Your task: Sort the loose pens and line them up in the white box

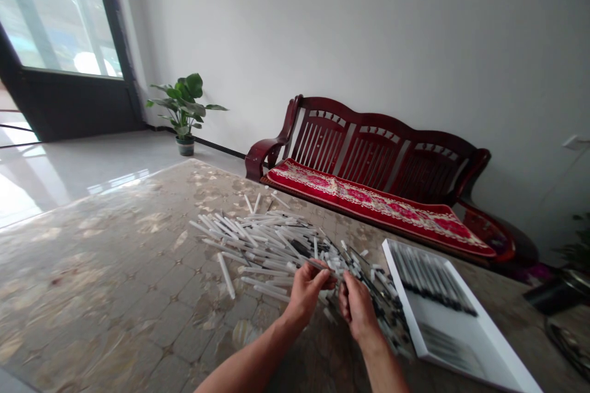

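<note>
A large heap of white and black pens [276,242] lies spread on a patterned table top [115,270]. My left hand [308,290] is over the near edge of the heap, its fingers pinched round one pen. My right hand [357,306] sits right beside it, fingers curled and pressed on the same spot; what it holds is hidden. A white tray [465,331] to the right holds a row of dark pens [431,276] laid side by side.
A red wooden bench [369,159] with a red patterned cushion stands against the white wall behind the table. A potted green plant [184,112] stands on the floor near a glass door [59,18]. Dark objects sit at the far right.
</note>
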Demonstrator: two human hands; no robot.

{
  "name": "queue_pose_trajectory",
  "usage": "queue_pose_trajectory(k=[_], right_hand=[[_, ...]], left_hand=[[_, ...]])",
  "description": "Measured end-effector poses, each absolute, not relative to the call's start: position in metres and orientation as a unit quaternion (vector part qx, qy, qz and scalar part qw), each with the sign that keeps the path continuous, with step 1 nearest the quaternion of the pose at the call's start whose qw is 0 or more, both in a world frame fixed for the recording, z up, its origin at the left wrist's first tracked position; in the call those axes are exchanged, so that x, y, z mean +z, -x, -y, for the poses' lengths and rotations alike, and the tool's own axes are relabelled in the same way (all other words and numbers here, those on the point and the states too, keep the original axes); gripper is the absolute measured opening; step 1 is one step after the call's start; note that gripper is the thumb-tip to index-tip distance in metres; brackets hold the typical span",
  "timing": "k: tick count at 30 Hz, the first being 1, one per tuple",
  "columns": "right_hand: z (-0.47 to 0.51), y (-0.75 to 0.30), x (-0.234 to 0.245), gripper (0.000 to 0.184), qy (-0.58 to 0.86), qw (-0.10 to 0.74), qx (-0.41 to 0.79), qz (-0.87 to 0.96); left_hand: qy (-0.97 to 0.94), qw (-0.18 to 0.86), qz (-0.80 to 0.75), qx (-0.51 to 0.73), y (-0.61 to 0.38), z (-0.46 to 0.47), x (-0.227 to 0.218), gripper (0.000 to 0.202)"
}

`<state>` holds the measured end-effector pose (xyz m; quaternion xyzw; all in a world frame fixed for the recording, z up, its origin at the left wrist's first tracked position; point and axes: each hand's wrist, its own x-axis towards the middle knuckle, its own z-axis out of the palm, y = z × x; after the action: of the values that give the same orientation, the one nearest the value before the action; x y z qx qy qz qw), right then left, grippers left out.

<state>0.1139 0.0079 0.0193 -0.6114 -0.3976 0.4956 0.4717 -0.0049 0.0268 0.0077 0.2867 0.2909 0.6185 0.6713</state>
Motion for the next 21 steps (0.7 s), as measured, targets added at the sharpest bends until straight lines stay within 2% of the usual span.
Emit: queue_pose_trajectory(k=[5, 8, 12, 14, 17, 21], right_hand=[[-0.022, -0.134, 0.024, 0.054, 0.539, 0.463, 0.579, 0.399], [-0.034, -0.148, 0.034, 0.053, 0.513, 0.429, 0.593, 0.449], [-0.049, -0.152, 0.041, 0.052, 0.527, 0.342, 0.569, 0.53], [-0.061, -0.151, 0.043, 0.053, 0.567, 0.299, 0.495, 0.586], [-0.088, -0.151, 0.045, 0.05, 0.634, 0.267, 0.32, 0.651], [-0.129, -0.157, 0.046, 0.018, 0.691, 0.251, 0.161, 0.658]], left_hand=[[-0.305, 0.716, -0.291, 0.557, 0.011, -0.03, 0.013, 0.044], [-0.296, 0.788, -0.297, 0.45, 0.02, -0.034, 0.015, 0.048], [-0.314, 0.87, -0.239, 0.297, 0.029, -0.034, 0.015, 0.055], [-0.329, 0.869, -0.219, 0.297, 0.03, -0.033, 0.014, 0.05], [-0.309, 0.846, -0.24, 0.361, 0.029, -0.034, 0.014, 0.043], [-0.247, 0.796, -0.274, 0.48, 0.031, -0.042, 0.016, 0.041]])
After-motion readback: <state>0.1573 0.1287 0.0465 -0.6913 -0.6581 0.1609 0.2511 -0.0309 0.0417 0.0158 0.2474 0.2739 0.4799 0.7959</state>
